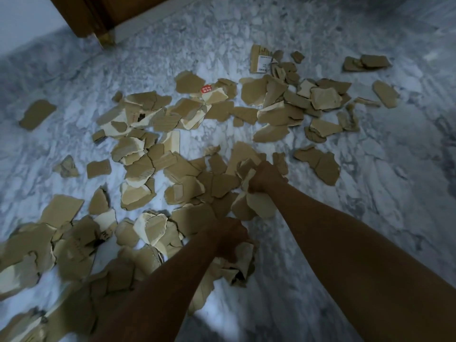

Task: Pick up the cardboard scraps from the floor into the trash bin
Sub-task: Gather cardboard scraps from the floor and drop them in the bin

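Observation:
Several torn brown cardboard scraps [158, 119] lie scattered over a grey-white marble floor [370, 218], from the bottom left to the upper right. My right hand [265, 177] is closed around a bunch of scraps [256, 206] near the middle of the pile. Closer to me, my left hand [230, 234] grips another bunch of scraps [240, 265] that hangs below the fist. One scrap carries a red sticker [206, 89]. No trash bin is in view.
A brown wooden door frame with a brass-coloured foot [107, 39] stands at the top left. One large scrap with a white printed label [261, 59] lies at the far side. A lone scrap [37, 114] sits apart at the left.

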Demonstrator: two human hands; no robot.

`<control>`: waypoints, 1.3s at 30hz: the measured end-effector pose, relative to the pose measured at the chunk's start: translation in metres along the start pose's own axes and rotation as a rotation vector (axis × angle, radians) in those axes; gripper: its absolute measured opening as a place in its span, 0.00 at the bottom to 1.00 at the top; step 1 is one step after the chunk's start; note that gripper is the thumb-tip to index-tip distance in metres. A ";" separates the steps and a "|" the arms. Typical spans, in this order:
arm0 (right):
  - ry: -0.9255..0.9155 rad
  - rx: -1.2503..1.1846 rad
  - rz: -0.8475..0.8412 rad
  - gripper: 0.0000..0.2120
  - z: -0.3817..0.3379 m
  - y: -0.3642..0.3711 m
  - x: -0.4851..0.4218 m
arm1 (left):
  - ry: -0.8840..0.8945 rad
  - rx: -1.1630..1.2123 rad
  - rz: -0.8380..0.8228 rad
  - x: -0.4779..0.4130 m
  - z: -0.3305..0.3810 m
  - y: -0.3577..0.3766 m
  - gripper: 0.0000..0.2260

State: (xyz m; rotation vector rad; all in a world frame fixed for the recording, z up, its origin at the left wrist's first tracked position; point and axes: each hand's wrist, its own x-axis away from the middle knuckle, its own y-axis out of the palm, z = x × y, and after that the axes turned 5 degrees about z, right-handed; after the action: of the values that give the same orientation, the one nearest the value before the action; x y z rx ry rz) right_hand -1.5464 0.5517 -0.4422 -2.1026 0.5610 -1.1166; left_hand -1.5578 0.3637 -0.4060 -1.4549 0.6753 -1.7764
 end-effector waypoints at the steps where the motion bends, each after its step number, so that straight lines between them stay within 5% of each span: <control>1: -0.012 0.008 -0.004 0.28 0.001 -0.002 0.002 | -0.013 -0.016 -0.009 -0.001 0.001 0.000 0.28; 7: -0.145 0.083 -0.091 0.35 0.011 -0.027 0.023 | -0.065 0.038 -0.003 0.002 0.005 0.006 0.32; 17: -0.261 0.066 -0.045 0.31 0.025 -0.107 0.058 | -0.185 0.308 0.037 0.011 0.006 0.003 0.29; 26: -0.376 0.420 -0.188 0.42 -0.014 -0.040 0.039 | -0.168 0.380 0.143 0.023 -0.005 0.015 0.27; 33: -0.426 0.522 -0.028 0.34 -0.002 -0.018 0.041 | -0.231 0.449 0.349 0.048 -0.049 -0.019 0.27; 39: -0.431 0.248 -0.029 0.31 0.005 -0.038 0.059 | -0.235 0.232 0.116 0.058 -0.032 -0.012 0.22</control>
State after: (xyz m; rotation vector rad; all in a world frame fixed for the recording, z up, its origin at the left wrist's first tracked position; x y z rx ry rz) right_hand -1.5079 0.5416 -0.3840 -2.0492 0.1765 -0.6740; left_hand -1.5971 0.3231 -0.3694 -1.4066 0.4091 -1.5102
